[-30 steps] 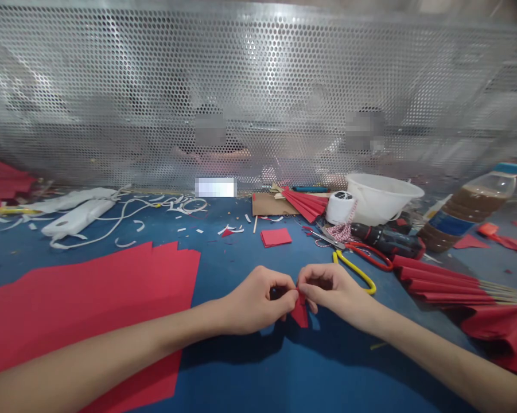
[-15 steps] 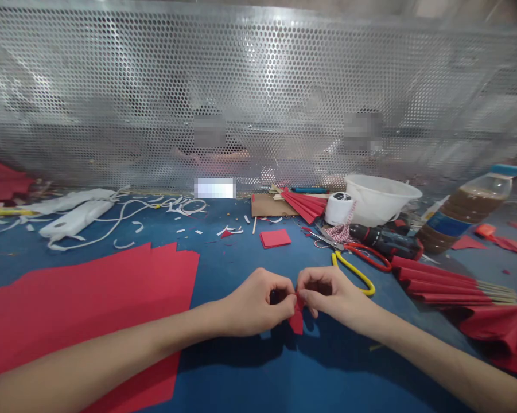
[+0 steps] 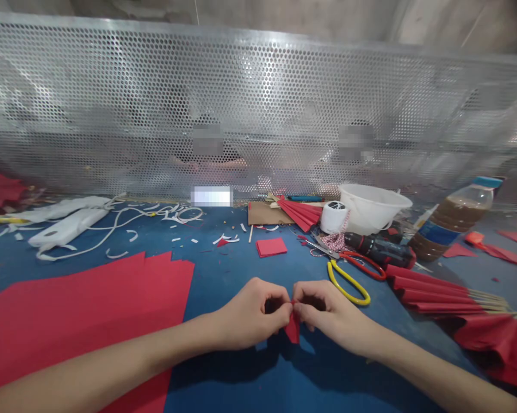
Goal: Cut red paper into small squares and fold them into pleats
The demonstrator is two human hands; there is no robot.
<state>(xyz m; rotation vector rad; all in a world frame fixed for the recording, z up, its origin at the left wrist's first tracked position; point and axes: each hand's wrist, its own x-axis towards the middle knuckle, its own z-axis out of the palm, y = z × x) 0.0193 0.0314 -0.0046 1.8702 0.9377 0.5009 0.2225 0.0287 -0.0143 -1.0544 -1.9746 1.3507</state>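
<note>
A small piece of red paper (image 3: pixel 292 332) is pinched between my two hands, low over the blue table. My left hand (image 3: pixel 256 315) grips its upper left side with thumb and forefinger. From the right, my right hand (image 3: pixel 327 312) pinches the same piece, and the fingertips of both hands nearly meet. The paper's lower end hangs down and looks folded; its top is hidden by my fingers. Beyond my hands lies a small stack of red paper rectangles (image 3: pixel 271 247). Large red sheets (image 3: pixel 90 298) spread under and beside my left forearm.
Scissors (image 3: pixel 348 281) with one yellow and one red handle lie right of centre, by a drill (image 3: pixel 381 248), a string spool (image 3: pixel 334 217), a white bucket (image 3: pixel 372 206) and a bottle (image 3: pixel 454 221). Pleated red paper (image 3: pixel 439 292) lies right. A power strip (image 3: pixel 69 226) sits left, before a perforated metal screen (image 3: pixel 155 103).
The view has tilted up slightly, so everything sits a little lower and further left. My fingertips have drawn closer together on the red paper, which both hands still hold.
</note>
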